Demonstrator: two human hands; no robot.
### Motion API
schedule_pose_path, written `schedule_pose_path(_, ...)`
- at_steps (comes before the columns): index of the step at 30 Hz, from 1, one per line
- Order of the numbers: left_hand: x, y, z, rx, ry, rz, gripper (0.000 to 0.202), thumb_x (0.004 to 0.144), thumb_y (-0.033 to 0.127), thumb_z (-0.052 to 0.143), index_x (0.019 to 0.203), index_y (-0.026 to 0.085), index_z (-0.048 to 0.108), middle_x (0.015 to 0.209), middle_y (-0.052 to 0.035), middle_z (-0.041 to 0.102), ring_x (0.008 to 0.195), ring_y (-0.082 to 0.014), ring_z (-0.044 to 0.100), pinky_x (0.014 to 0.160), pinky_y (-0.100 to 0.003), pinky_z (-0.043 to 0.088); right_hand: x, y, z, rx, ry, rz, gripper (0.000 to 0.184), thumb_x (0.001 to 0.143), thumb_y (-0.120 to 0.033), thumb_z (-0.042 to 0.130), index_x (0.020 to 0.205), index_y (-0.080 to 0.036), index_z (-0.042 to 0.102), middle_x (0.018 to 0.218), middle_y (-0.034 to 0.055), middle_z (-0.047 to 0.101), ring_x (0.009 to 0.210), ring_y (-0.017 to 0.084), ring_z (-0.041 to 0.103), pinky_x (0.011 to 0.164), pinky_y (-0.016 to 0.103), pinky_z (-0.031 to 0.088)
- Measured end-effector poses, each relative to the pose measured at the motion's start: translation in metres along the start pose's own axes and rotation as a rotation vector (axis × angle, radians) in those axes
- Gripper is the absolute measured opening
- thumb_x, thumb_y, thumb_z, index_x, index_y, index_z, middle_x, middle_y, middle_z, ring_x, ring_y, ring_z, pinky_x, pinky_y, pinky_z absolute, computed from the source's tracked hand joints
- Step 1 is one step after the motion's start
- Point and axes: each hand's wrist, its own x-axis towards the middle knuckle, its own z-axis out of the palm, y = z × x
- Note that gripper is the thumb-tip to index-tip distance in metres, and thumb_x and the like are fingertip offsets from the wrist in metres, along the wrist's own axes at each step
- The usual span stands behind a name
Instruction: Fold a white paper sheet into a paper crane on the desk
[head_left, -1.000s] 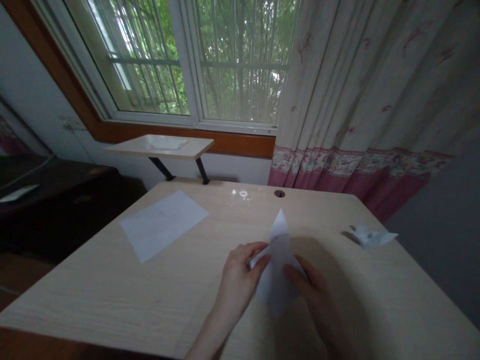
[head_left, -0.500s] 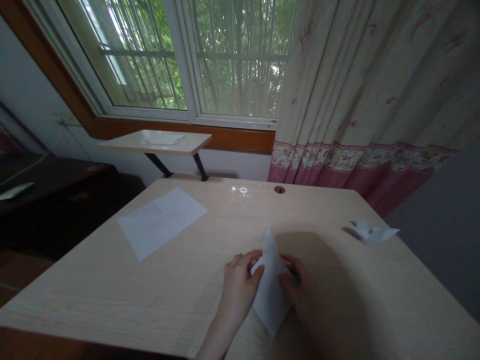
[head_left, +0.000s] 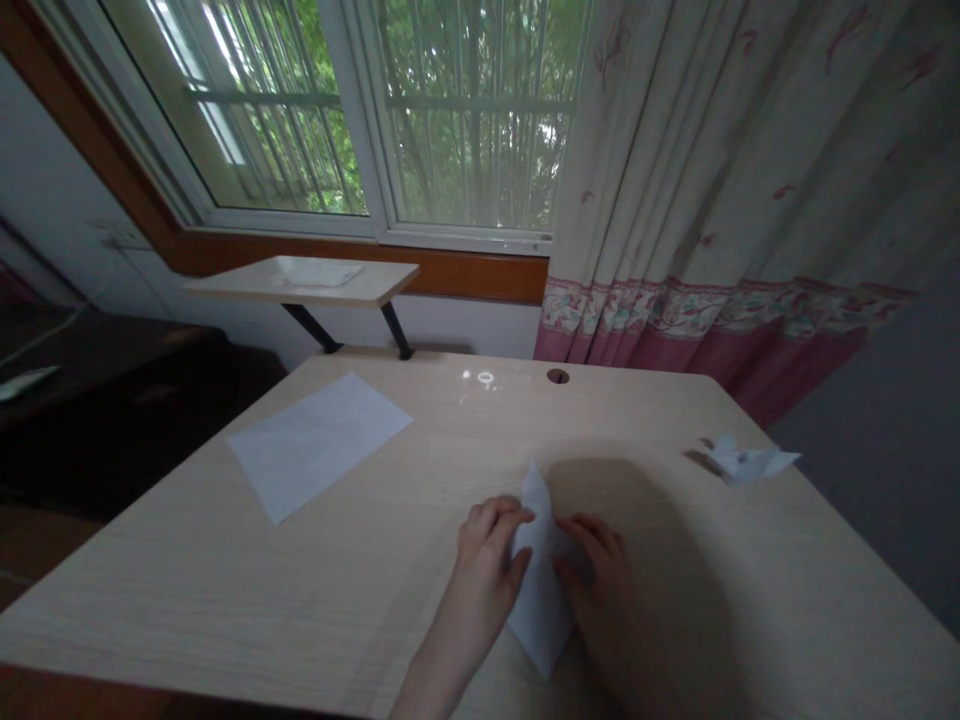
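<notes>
A white folded sheet of paper (head_left: 541, 600), shaped like a narrow diamond with a pointed top, lies on the desk near its front. My left hand (head_left: 491, 560) grips the paper's left edge, thumb and fingers bent on it. On the opposite edge, my right hand (head_left: 596, 570) is closed on the paper, with the thumb and index finger at its side. The paper's lower tip points toward me. The undersides of the folds are hidden by the hands and the paper itself.
A flat white sheet (head_left: 319, 445) lies to the left on the desk (head_left: 187, 600). At the right edge sits a folded paper figure (head_left: 742, 460). A small raised shelf (head_left: 360, 285) carries a white item. A round cable hole (head_left: 558, 377) is at the back.
My left fingers have shifted from behind the paper's edge onto its upper face. The right fingers have moved slightly inward, and the folded paper looks narrower.
</notes>
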Motion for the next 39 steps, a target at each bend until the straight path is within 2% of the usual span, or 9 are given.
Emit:
schedule_pose_path(3,-0.002,-0.004,0.002,-0.097,-0.045,0.073,0.037,0.074,-0.001,0.059,0.102,0.022,0.063,0.107,-0.0065,0.063,0.104,-0.0240,0.057,0.092,-0.041,0.047,-0.002,0.001,0.001,0.015,-0.018,-0.043,0.032,0.077,-0.021,0.049,0.102,-0.022,0.069,0.108,0.0087,0.066,0.106,0.026,0.058,0.096,0.046,0.044)
schedule_pose_path(8,-0.005,-0.010,0.002,-0.137,-0.105,0.089,0.031,0.080,0.000,0.054,0.102,0.021,0.062,0.107,-0.0058,0.063,0.106,-0.0215,0.057,0.095,-0.039,0.047,-0.004,0.008,0.006,0.069,-0.065,-0.064,0.029,0.080,-0.022,0.050,0.102,-0.022,0.068,0.108,0.0073,0.068,0.103,0.023,0.062,0.093,0.041,0.049)
schedule_pose_path(15,-0.005,0.003,-0.023,-0.069,-0.245,0.078,0.026,0.083,0.012,0.062,0.107,0.023,0.063,0.110,-0.0043,0.062,0.107,-0.0212,0.055,0.095,-0.037,0.044,-0.006,0.001,-0.004,0.055,-0.170,-0.011,0.026,0.083,-0.025,0.050,0.096,-0.023,0.073,0.111,0.0074,0.069,0.106,0.023,0.062,0.098,0.043,0.045)
schedule_pose_path(18,-0.006,0.006,-0.035,-0.001,-0.330,0.094,0.053,0.066,0.030,0.081,0.114,0.024,0.060,0.118,-0.0045,0.060,0.110,-0.0266,0.052,0.097,-0.043,0.041,-0.006,0.001,-0.014,0.019,-0.247,-0.016,0.029,0.084,-0.027,0.050,0.102,-0.027,0.072,0.118,0.0050,0.067,0.112,0.024,0.059,0.102,0.046,0.041)
schedule_pose_path(21,-0.007,0.005,-0.040,0.038,-0.384,0.128,0.082,0.048,0.042,0.087,0.121,0.023,0.057,0.125,-0.0071,0.056,0.114,-0.0323,0.049,0.097,-0.047,0.039,-0.005,0.005,-0.022,0.031,-0.328,-0.016,0.032,0.084,-0.026,0.050,0.108,-0.029,0.071,0.123,0.0043,0.065,0.116,0.024,0.057,0.103,0.047,0.039)
schedule_pose_path(27,-0.008,0.000,-0.036,0.047,-0.380,0.151,0.074,0.053,0.037,0.086,0.120,0.022,0.057,0.124,-0.0078,0.057,0.113,-0.0318,0.050,0.095,-0.046,0.038,0.006,0.007,-0.033,0.089,-0.430,-0.015,0.046,0.067,-0.018,0.067,0.112,-0.027,0.070,0.130,0.0071,0.060,0.122,0.028,0.051,0.106,0.047,0.036)
schedule_pose_path(34,-0.003,0.005,-0.043,0.008,-0.414,0.121,0.069,0.058,0.037,0.084,0.121,0.023,0.058,0.122,-0.0081,0.059,0.113,-0.0305,0.051,0.096,-0.045,0.040,0.014,-0.006,-0.044,0.057,-0.549,-0.027,0.074,0.048,-0.023,0.083,0.120,-0.023,0.065,0.137,0.0139,0.053,0.127,0.033,0.044,0.107,0.050,0.033)
schedule_pose_path(37,-0.003,0.011,-0.049,0.001,-0.414,0.088,0.073,0.056,0.038,0.086,0.122,0.025,0.059,0.123,-0.0061,0.059,0.115,-0.0293,0.051,0.098,-0.044,0.039,0.013,-0.005,-0.043,0.063,-0.563,-0.068,0.073,0.052,-0.021,0.080,0.123,-0.024,0.063,0.137,0.0130,0.052,0.126,0.032,0.045,0.106,0.052,0.034)
schedule_pose_path(39,-0.005,0.016,-0.052,0.000,-0.400,0.088,0.073,0.056,0.035,0.086,0.123,0.027,0.059,0.124,-0.0044,0.060,0.115,-0.0279,0.051,0.100,-0.042,0.039,0.011,-0.002,-0.041,0.078,-0.530,-0.094,0.063,0.062,-0.019,0.073,0.123,-0.024,0.062,0.136,0.0113,0.054,0.126,0.029,0.046,0.106,0.051,0.033)
